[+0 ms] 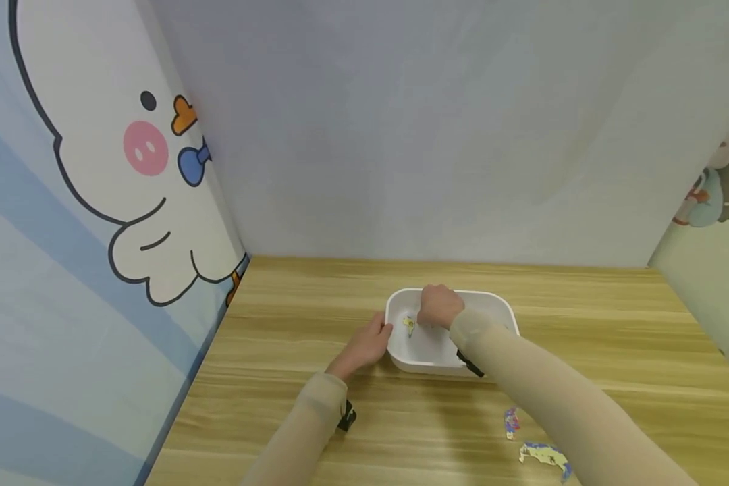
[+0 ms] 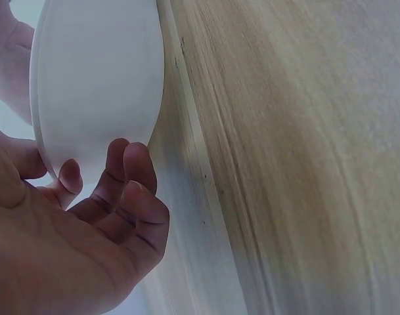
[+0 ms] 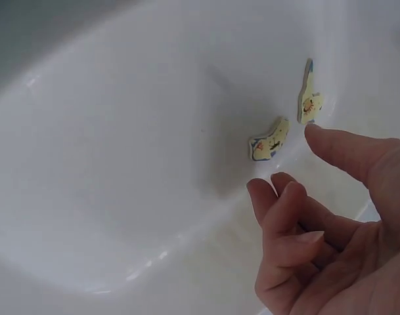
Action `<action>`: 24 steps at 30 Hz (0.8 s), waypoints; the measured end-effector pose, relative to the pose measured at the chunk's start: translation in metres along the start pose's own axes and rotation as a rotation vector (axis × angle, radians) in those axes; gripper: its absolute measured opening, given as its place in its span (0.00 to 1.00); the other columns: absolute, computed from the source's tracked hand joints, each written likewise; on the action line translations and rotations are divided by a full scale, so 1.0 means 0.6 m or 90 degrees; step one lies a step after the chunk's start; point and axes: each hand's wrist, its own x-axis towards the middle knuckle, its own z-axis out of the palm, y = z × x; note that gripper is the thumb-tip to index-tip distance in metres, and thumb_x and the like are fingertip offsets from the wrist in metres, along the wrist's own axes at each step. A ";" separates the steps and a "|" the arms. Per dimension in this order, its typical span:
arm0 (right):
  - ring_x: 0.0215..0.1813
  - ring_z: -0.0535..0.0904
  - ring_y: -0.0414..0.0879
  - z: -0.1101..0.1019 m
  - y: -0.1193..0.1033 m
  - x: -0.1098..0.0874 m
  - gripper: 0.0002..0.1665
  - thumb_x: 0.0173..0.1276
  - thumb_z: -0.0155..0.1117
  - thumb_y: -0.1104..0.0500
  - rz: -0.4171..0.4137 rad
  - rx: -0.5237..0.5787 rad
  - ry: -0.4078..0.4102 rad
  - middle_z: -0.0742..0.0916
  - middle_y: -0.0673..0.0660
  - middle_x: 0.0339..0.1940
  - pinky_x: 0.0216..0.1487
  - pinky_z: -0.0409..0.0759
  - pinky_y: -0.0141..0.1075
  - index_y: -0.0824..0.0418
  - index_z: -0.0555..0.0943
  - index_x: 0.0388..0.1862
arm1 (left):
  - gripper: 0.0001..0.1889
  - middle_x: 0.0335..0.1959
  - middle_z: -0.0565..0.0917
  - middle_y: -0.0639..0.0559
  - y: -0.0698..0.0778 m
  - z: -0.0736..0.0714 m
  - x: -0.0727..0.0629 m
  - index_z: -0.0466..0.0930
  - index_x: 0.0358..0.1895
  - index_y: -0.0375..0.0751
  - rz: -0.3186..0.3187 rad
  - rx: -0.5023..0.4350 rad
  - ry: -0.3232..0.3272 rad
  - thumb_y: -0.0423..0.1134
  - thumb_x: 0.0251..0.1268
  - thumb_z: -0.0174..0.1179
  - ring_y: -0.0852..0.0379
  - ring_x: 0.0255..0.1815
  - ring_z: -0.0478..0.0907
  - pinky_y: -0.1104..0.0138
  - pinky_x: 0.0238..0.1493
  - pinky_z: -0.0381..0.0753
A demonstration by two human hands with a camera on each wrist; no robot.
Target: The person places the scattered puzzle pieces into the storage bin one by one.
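Patterned pieces (image 3: 270, 142) lie inside white tub (image 1: 425, 348), left hand (image 1: 364, 345) gripping its rim, likely for steadiness; right hand (image 1: 440, 307) parted wide, empty.

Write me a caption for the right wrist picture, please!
Right hand near two small patterned pieces inside a white tub.

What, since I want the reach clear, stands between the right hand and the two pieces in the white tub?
Nothing visible. In the right wrist view, both the curved piece and the pointed piece lie uncovered before the right hand. Its thumb looks very near the pointed piece; touching can't be confirmed.
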 end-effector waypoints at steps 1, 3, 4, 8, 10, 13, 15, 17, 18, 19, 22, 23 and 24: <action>0.25 0.76 0.48 -0.003 -0.001 -0.002 0.09 0.50 0.68 0.60 -0.001 -0.002 0.004 0.80 0.55 0.21 0.25 0.74 0.39 0.62 0.77 0.24 | 0.21 0.49 0.78 0.47 0.001 0.000 0.000 0.64 0.66 0.41 -0.002 0.000 0.001 0.45 0.78 0.38 0.53 0.44 0.74 0.54 0.48 0.72; 0.24 0.75 0.48 -0.011 -0.003 -0.007 0.05 0.51 0.65 0.62 0.002 -0.005 0.010 0.80 0.56 0.20 0.23 0.73 0.39 0.62 0.77 0.23 | 0.21 0.49 0.78 0.47 0.001 0.000 0.000 0.64 0.66 0.41 -0.003 0.002 0.003 0.45 0.78 0.38 0.53 0.44 0.74 0.54 0.47 0.72; 0.23 0.75 0.48 -0.014 -0.004 -0.009 0.04 0.51 0.63 0.63 0.003 -0.006 0.011 0.80 0.56 0.20 0.23 0.73 0.39 0.61 0.77 0.22 | 0.21 0.49 0.78 0.47 0.000 0.001 0.001 0.64 0.66 0.41 -0.003 0.003 0.004 0.45 0.78 0.38 0.52 0.44 0.74 0.54 0.47 0.72; 0.23 0.74 0.47 -0.023 -0.007 -0.017 0.03 0.54 0.59 0.65 0.011 -0.006 0.005 0.79 0.56 0.20 0.22 0.72 0.38 0.61 0.76 0.22 | 0.21 0.47 0.78 0.47 -0.002 0.002 0.002 0.65 0.65 0.40 -0.002 0.000 0.009 0.45 0.78 0.38 0.52 0.43 0.74 0.54 0.47 0.72; 0.23 0.74 0.47 -0.023 -0.005 -0.019 0.03 0.56 0.59 0.65 0.013 -0.009 0.002 0.79 0.56 0.21 0.22 0.72 0.38 0.61 0.76 0.24 | 0.20 0.46 0.78 0.47 -0.002 0.003 0.002 0.65 0.65 0.39 -0.002 -0.007 0.010 0.45 0.78 0.38 0.52 0.43 0.74 0.54 0.47 0.72; 0.24 0.74 0.48 -0.024 -0.001 -0.022 0.02 0.56 0.60 0.64 0.019 -0.008 -0.002 0.79 0.56 0.23 0.23 0.73 0.38 0.62 0.77 0.27 | 0.20 0.45 0.78 0.47 -0.001 0.005 0.001 0.66 0.63 0.39 -0.002 -0.013 0.012 0.44 0.78 0.39 0.52 0.42 0.74 0.54 0.47 0.72; 0.24 0.73 0.47 -0.026 0.000 -0.025 0.02 0.56 0.60 0.64 0.020 -0.007 -0.002 0.79 0.56 0.23 0.24 0.73 0.38 0.62 0.77 0.28 | 0.20 0.45 0.78 0.47 0.000 0.006 0.000 0.66 0.63 0.39 -0.002 -0.011 0.012 0.45 0.78 0.39 0.52 0.42 0.74 0.55 0.46 0.72; 0.24 0.73 0.47 -0.031 0.002 -0.029 0.02 0.56 0.61 0.64 0.022 -0.004 -0.003 0.79 0.56 0.22 0.24 0.72 0.38 0.62 0.77 0.27 | 0.20 0.45 0.78 0.47 0.001 0.006 0.000 0.66 0.63 0.39 0.000 -0.006 0.013 0.44 0.78 0.39 0.52 0.42 0.74 0.54 0.46 0.72; 0.24 0.73 0.47 -0.033 0.003 -0.032 0.02 0.56 0.60 0.64 0.022 -0.004 -0.003 0.79 0.56 0.22 0.23 0.72 0.38 0.62 0.77 0.27 | 0.20 0.45 0.78 0.47 0.001 0.006 0.000 0.66 0.63 0.39 -0.001 -0.006 0.015 0.45 0.78 0.39 0.52 0.42 0.74 0.54 0.47 0.72; 0.24 0.72 0.47 -0.036 0.004 -0.035 0.02 0.56 0.60 0.64 0.021 -0.001 -0.003 0.79 0.56 0.22 0.23 0.72 0.38 0.62 0.77 0.27 | 0.20 0.45 0.77 0.47 0.001 0.006 0.000 0.66 0.64 0.39 -0.001 -0.006 0.016 0.45 0.78 0.39 0.52 0.43 0.74 0.54 0.47 0.72; 0.23 0.71 0.47 -0.043 0.008 -0.043 0.02 0.57 0.60 0.64 0.021 0.004 0.000 0.78 0.56 0.21 0.23 0.71 0.38 0.62 0.77 0.26 | 0.20 0.47 0.77 0.47 0.002 0.006 0.001 0.66 0.64 0.39 -0.004 -0.010 0.017 0.45 0.78 0.38 0.51 0.45 0.73 0.53 0.49 0.71; 0.23 0.71 0.47 -0.045 0.009 -0.046 0.02 0.57 0.60 0.64 0.021 0.007 0.001 0.78 0.56 0.21 0.23 0.70 0.38 0.62 0.77 0.27 | 0.20 0.47 0.77 0.47 0.002 0.006 0.001 0.66 0.64 0.40 -0.007 -0.010 0.017 0.45 0.78 0.38 0.51 0.45 0.74 0.53 0.50 0.71; 0.23 0.70 0.47 -0.047 0.010 -0.048 0.02 0.58 0.59 0.64 0.020 0.010 0.001 0.77 0.55 0.21 0.23 0.69 0.38 0.62 0.76 0.27 | 0.20 0.48 0.77 0.46 0.002 0.005 0.000 0.65 0.65 0.40 -0.010 -0.012 0.017 0.45 0.78 0.38 0.51 0.46 0.74 0.53 0.50 0.71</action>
